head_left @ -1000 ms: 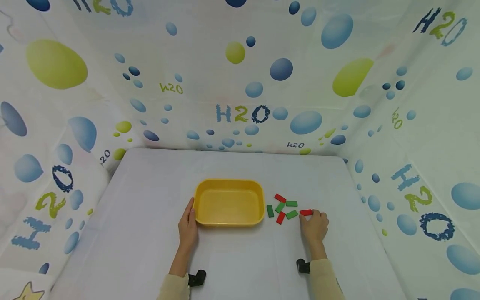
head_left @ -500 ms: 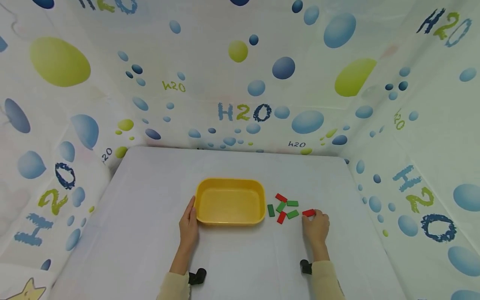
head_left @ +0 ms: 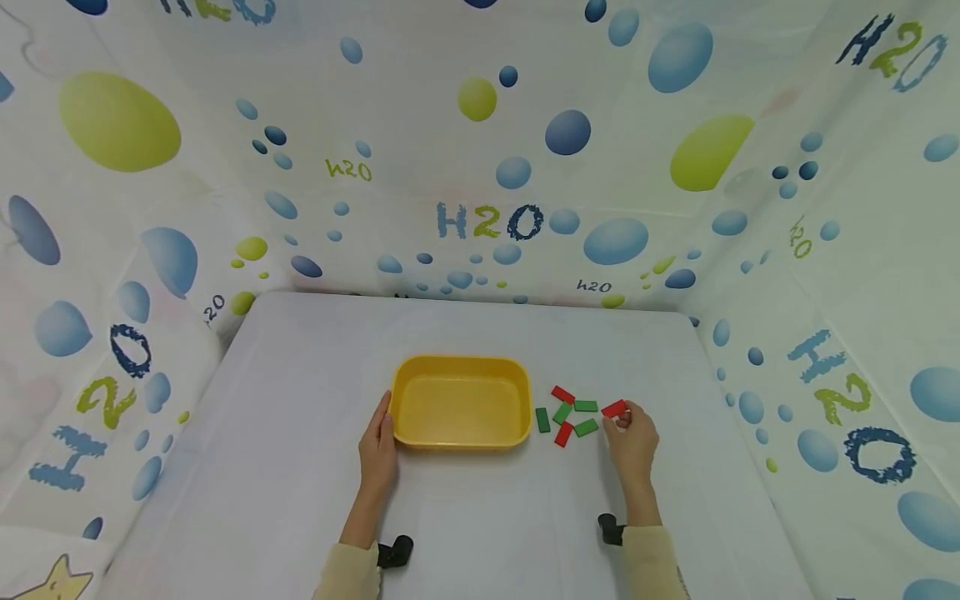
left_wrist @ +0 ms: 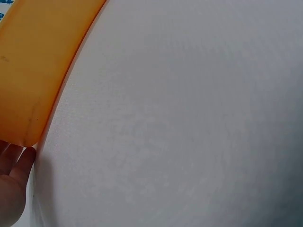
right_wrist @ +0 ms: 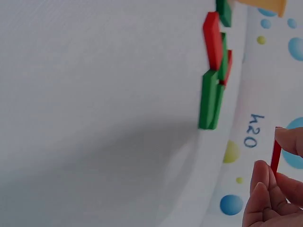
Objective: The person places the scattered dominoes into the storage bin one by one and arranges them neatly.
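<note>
Red block (head_left: 614,408) now farther forward, pinched in the right hand (head_left: 633,439), long axis mostly sideways; loose red and green blocks (head_left: 586,406) lie just left of it, yellow tray (head_left: 461,404) beyond them. Left hand (head_left: 377,454) rests straight fingers against the tray's left side. White worktop (head_left: 480,517) underneath; bubble-printed sheeting (head_left: 405,133) walls the far side.

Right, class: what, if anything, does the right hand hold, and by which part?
The right hand holds a red block, pinched near its two ends.
</note>
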`<control>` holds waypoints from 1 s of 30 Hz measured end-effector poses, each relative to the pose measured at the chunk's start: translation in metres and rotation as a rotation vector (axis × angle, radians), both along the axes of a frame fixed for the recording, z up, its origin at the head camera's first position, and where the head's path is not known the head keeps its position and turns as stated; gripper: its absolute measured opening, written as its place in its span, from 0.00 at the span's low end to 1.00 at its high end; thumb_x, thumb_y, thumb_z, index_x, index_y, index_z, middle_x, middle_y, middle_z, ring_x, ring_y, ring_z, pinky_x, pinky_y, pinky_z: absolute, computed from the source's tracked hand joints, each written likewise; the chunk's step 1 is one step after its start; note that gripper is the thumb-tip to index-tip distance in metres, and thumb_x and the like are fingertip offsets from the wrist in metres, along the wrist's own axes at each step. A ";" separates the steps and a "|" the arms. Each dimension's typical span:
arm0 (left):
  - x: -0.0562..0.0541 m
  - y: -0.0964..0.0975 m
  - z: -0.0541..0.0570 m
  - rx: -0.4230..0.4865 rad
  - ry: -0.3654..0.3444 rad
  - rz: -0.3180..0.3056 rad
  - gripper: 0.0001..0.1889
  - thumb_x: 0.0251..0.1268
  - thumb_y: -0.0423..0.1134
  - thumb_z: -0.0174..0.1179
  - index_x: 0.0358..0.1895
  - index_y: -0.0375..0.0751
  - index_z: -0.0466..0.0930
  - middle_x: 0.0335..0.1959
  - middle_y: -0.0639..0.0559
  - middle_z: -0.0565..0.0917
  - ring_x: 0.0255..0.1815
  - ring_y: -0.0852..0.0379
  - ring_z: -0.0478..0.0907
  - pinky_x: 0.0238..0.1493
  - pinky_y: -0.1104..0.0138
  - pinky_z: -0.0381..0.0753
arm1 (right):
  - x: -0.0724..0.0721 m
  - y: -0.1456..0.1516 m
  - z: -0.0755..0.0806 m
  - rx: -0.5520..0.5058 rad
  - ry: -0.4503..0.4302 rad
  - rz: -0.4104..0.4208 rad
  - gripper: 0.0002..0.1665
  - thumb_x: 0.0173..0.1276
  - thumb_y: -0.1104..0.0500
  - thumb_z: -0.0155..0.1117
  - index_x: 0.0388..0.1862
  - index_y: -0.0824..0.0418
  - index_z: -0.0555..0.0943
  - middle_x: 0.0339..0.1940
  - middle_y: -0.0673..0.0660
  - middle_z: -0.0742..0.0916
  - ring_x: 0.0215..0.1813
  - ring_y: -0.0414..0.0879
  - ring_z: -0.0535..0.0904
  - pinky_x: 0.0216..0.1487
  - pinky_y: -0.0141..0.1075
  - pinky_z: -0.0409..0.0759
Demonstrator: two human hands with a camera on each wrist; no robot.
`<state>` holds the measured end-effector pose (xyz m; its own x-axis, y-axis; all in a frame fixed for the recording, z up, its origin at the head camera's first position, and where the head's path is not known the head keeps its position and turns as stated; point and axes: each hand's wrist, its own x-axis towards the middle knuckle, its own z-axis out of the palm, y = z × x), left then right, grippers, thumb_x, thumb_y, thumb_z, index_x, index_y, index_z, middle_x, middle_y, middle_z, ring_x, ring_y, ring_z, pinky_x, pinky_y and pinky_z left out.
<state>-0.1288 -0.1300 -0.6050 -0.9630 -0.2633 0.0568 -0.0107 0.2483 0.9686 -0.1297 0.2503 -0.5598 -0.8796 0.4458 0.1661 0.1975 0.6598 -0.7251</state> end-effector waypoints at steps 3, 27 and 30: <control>0.000 0.000 0.000 0.006 0.009 -0.009 0.23 0.81 0.41 0.39 0.75 0.46 0.62 0.75 0.50 0.65 0.77 0.50 0.59 0.65 0.91 0.52 | -0.003 -0.007 0.007 -0.024 0.001 0.029 0.28 0.63 0.68 0.66 0.61 0.75 0.73 0.42 0.70 0.83 0.46 0.60 0.80 0.48 0.50 0.81; 0.001 0.000 0.000 0.014 0.031 0.000 0.23 0.81 0.40 0.40 0.74 0.46 0.63 0.74 0.46 0.66 0.76 0.47 0.60 0.69 0.86 0.55 | -0.031 -0.089 0.026 -0.101 0.127 0.227 0.28 0.61 0.68 0.68 0.62 0.71 0.76 0.41 0.65 0.82 0.43 0.55 0.80 0.50 0.48 0.84; 0.001 0.000 0.000 0.017 0.026 0.004 0.23 0.81 0.40 0.40 0.74 0.46 0.63 0.74 0.47 0.66 0.76 0.47 0.60 0.72 0.81 0.56 | -0.035 -0.099 0.024 -0.089 0.130 0.247 0.28 0.61 0.68 0.68 0.61 0.70 0.76 0.41 0.64 0.82 0.42 0.54 0.80 0.48 0.46 0.84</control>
<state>-0.1280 -0.1301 -0.6055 -0.9604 -0.2679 0.0771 0.0133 0.2322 0.9726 -0.1650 0.1518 -0.5354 -0.9373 0.2382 0.2544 -0.0598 0.6093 -0.7907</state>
